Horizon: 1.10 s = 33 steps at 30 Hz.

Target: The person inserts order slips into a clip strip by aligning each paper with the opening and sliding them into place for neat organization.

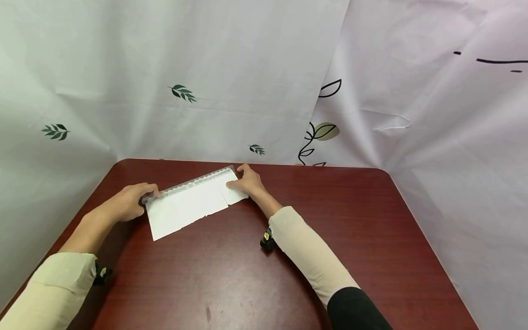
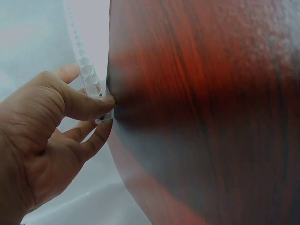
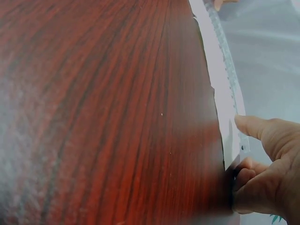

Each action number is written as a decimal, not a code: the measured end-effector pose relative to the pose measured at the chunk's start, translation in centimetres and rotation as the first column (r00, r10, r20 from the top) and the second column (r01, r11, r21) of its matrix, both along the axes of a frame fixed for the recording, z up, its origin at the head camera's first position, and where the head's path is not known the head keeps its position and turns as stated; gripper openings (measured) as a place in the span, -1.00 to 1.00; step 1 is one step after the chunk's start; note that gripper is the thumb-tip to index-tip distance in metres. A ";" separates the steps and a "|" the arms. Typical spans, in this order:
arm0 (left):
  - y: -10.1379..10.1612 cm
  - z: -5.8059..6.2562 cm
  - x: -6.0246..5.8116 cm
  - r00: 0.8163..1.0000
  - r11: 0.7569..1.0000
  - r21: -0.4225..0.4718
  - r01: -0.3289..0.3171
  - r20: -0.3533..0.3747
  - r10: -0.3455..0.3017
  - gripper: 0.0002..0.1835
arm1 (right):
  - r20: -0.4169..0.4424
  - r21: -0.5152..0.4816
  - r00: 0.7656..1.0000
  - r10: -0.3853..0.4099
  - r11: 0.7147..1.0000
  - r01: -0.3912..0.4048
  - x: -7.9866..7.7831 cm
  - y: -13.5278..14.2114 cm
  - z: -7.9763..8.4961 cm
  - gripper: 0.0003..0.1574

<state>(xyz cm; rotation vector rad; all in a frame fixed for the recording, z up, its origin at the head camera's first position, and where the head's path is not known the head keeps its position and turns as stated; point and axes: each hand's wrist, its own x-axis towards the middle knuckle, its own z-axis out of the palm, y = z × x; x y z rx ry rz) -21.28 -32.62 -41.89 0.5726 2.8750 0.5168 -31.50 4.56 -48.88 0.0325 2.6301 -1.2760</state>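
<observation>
A long clear plastic strip (image 1: pixel 194 182), ruler-like with a row of round shapes along it, slants across the far left of the table. White paper (image 1: pixel 185 208) lies along its near side, its lower edge uneven; a seam sets off a smaller piece at the right. My left hand (image 1: pixel 131 201) pinches the strip's left end between thumb and fingers, as the left wrist view shows at the strip's end (image 2: pixel 91 79). At the other end, my right hand (image 1: pixel 249 182) grips the paper and strip, thumb on top; its other fingers (image 3: pixel 253 192) are curled by the paper's edge.
The reddish-brown wooden table (image 1: pixel 255 275) has rounded far corners. White fabric (image 1: pixel 231 82) with leaf prints hangs close behind the far edge and along both sides. Dark devices are worn at both wrists, such as the right wrist camera (image 1: pixel 267 240).
</observation>
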 end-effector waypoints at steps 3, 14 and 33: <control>-0.2 -0.1 0.0 1.000 1.000 -0.002 -0.001 -0.004 0.001 -0.40 | 0.006 -0.019 1.000 -0.002 1.000 0.002 0.1 -0.1 0.2 -0.07; -0.3 -0.4 0.0 0.998 1.000 -0.007 0.007 -0.056 -0.008 -0.37 | 0.001 -0.022 1.000 -0.021 1.000 0.021 0.5 0.0 1.0 -0.03; -0.6 -0.5 0.3 0.992 0.996 -0.004 0.088 -0.095 -0.088 -0.17 | 0.015 0.051 0.999 0.035 0.998 -0.036 -0.2 1.1 0.7 0.01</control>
